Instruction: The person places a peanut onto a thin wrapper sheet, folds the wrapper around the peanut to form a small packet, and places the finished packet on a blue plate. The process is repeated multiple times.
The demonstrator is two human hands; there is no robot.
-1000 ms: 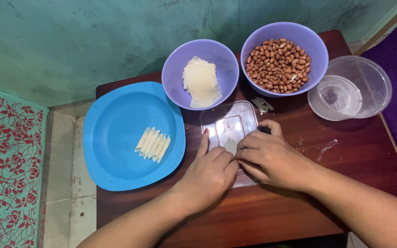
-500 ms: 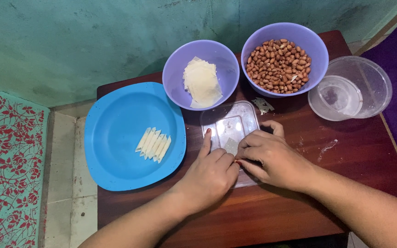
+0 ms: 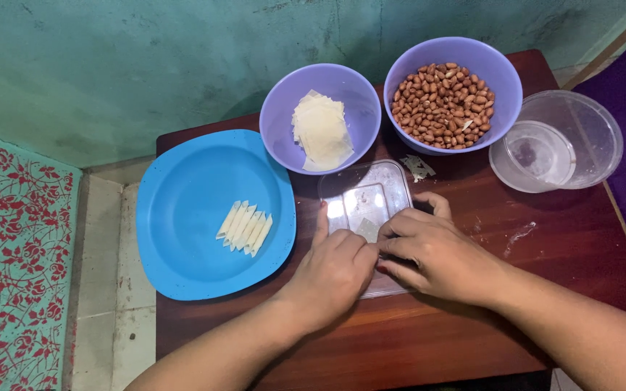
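From the head view, the left hand (image 3: 331,271) and right hand (image 3: 432,253) meet over a clear plastic lid (image 3: 367,203) on the counter (image 3: 545,239), fingers pinched together on a small pale wrapper piece (image 3: 368,230). Six finished rolls (image 3: 245,227) lie on the blue plate (image 3: 190,268); a stack of wrappers (image 3: 322,130) and a bowl of peanuts (image 3: 443,105) remain, so much seems left

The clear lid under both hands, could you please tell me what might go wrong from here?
1. The lid looks smooth on the polished table, so it might slide as the left hand and right hand press the small wrapper.
2. The peanut bowl stands close beyond the fingers; a slip could knock it.
3. The finished rolls might be brushed by the left forearm.
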